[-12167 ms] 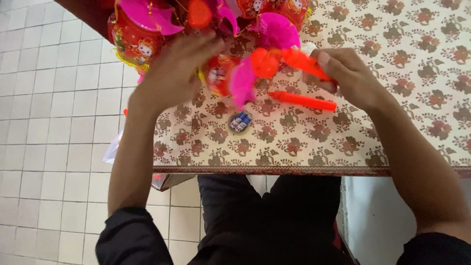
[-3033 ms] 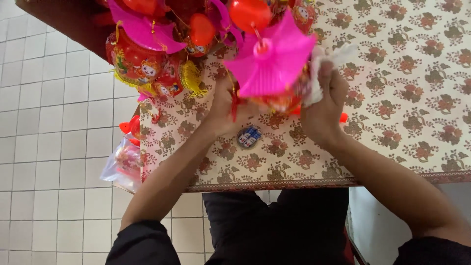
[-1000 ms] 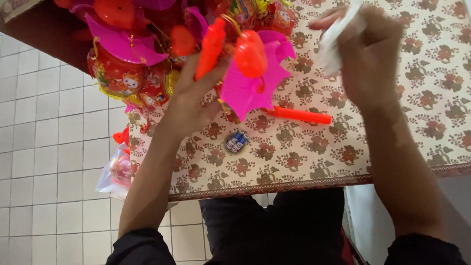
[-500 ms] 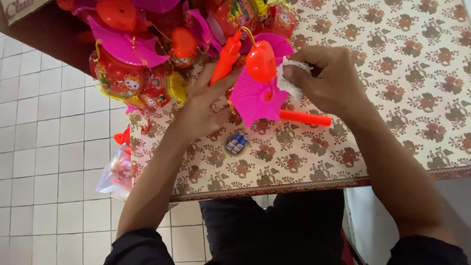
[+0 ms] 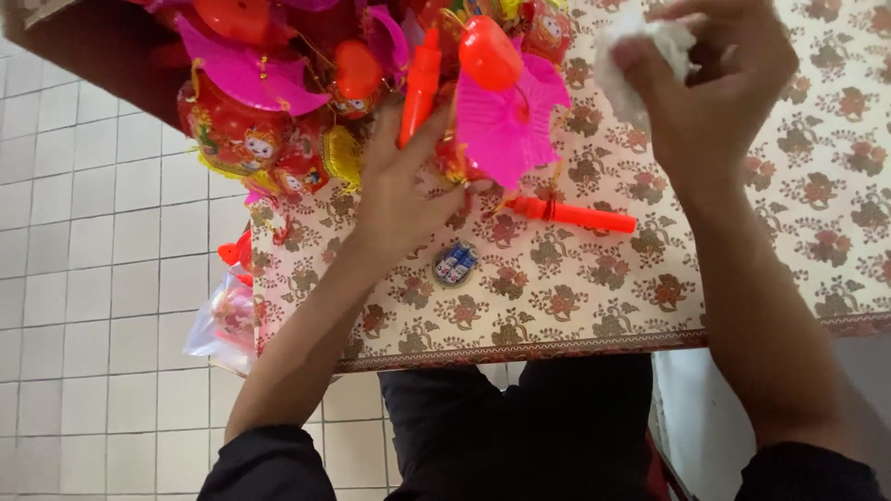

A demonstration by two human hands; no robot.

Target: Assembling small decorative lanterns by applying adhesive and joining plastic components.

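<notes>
The left hand (image 5: 404,190) lies spread over a toy lantern with a bright pink pleated plastic skirt (image 5: 506,121), fingers open and pressed around its orange plastic handle stick (image 5: 419,83), steadying rather than clenching it; the lantern sits at the near edge of a heap of red and pink plastic lanterns (image 5: 269,102) at the far left of a table covered in a cream cloth printed with brown flowers (image 5: 594,288); the right hand (image 5: 719,88) is raised above the cloth, closed around a crumpled white tissue or cloth wad (image 5: 636,60); a loose orange plastic stick (image 5: 575,215) lies on the cloth just beside the pink skirt, and a small round blue-and-white disc (image 5: 455,264) rests near the left wrist; the lantern looks light, thin-walled and probably brittle, with a skirt that would likely bend or crease, so the stiff handle seems the safer grip; the wad is soft and compressible; the top of the heap is cut off by the frame, the lantern's body is hidden under the red oval cap (image 5: 489,51) and the palm, and a clear plastic bag (image 5: 223,320) hanging off the table's left side shows contents too blurred to tell.
</notes>
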